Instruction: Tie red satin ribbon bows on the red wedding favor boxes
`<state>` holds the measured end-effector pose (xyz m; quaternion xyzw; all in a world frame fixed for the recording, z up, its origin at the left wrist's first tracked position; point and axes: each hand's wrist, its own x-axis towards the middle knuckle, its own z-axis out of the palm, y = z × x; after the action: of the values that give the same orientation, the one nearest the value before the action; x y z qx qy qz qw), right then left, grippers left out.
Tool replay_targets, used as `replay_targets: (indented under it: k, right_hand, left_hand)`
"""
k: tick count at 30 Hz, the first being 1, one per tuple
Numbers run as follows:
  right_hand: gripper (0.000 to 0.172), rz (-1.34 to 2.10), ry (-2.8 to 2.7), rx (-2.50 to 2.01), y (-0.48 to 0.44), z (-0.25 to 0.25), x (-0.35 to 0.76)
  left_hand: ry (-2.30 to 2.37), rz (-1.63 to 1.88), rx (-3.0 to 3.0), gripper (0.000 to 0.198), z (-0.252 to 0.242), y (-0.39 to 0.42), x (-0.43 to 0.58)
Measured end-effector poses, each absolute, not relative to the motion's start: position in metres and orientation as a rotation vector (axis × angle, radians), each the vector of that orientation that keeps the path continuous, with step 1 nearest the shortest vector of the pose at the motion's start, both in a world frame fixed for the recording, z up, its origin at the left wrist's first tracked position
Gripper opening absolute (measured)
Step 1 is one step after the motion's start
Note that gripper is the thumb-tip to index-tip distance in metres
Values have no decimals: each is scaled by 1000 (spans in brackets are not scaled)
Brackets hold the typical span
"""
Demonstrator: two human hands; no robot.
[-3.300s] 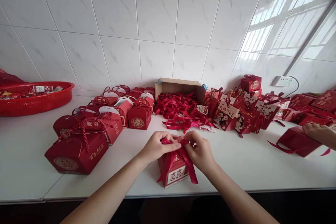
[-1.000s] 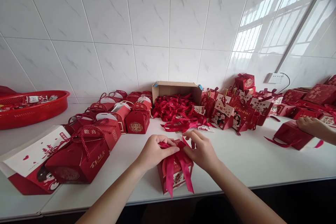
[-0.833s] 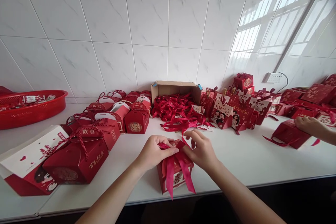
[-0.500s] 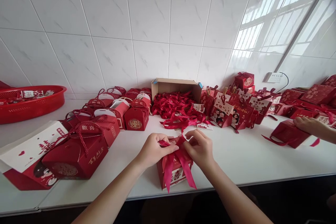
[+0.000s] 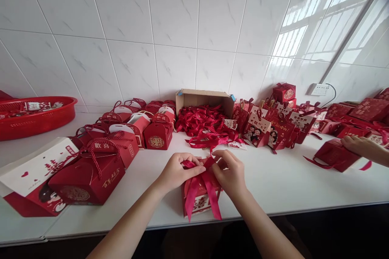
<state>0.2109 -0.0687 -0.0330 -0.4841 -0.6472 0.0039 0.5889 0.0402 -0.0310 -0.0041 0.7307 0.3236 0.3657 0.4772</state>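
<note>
A small red gift box point(image 5: 200, 201) stands near the front edge of the white counter point(image 5: 282, 186). A red ribbon point(image 5: 206, 188) crosses its top, and two tails hang down its front. My left hand point(image 5: 176, 171) pinches the ribbon's left loop on top of the box, fingers closed. My right hand point(image 5: 230, 172) pinches the ribbon at the knot from the right, fingers curled. Both hands rest on the box's top.
An open cardboard box point(image 5: 204, 99) spills loose red ribbons point(image 5: 206, 127). Red handled boxes point(image 5: 103, 158) crowd the left, printed gift bags point(image 5: 267, 127) the right. A red basket point(image 5: 33, 115) sits far left. Another person's hand point(image 5: 360, 147) touches a red box point(image 5: 334, 154).
The view has shifted a little over the frames. My fingers have worked the ribbon on the box top, and the hanging tails have swung slightly. The other person's hand stays by its box.
</note>
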Motion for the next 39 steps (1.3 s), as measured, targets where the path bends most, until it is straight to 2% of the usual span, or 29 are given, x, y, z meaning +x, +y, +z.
replay_targets:
  k: [4, 11, 16, 20, 24, 30, 37, 39]
  right_hand:
    - [27, 133, -1575, -1109, -70, -27, 213]
    - [20, 309, -1586, -1137, -74, -26, 215]
    - [21, 407, -1677, -1102, -77, -27, 224]
    - [25, 498, -1855, -1077, -77, -21, 240]
    - [32, 482, -1939, -1076, -76, -13, 245]
    - [51, 292, -1899, -960, -77, -17, 236]
    - [43, 405, -1740, -938, -81, -23, 231]
    - [42, 417, -1729, -945, -84, -21, 232]
  left_hand:
    - [719, 936, 1766, 35, -2, -30, 37]
    - [758, 1097, 1706, 33, -10, -31, 31]
    - [785, 1239, 1463, 47, -36, -45, 14]
    - [924, 1224, 1227, 54, -58, -54, 1]
    - [1005, 1145, 1322, 51, -69, -58, -4]
    - [725, 891, 1800, 83, -71, -73, -6]
    - [763, 733, 1929, 131, -73, -78, -5]
    - [805, 725, 1906, 140, -74, -78, -2]
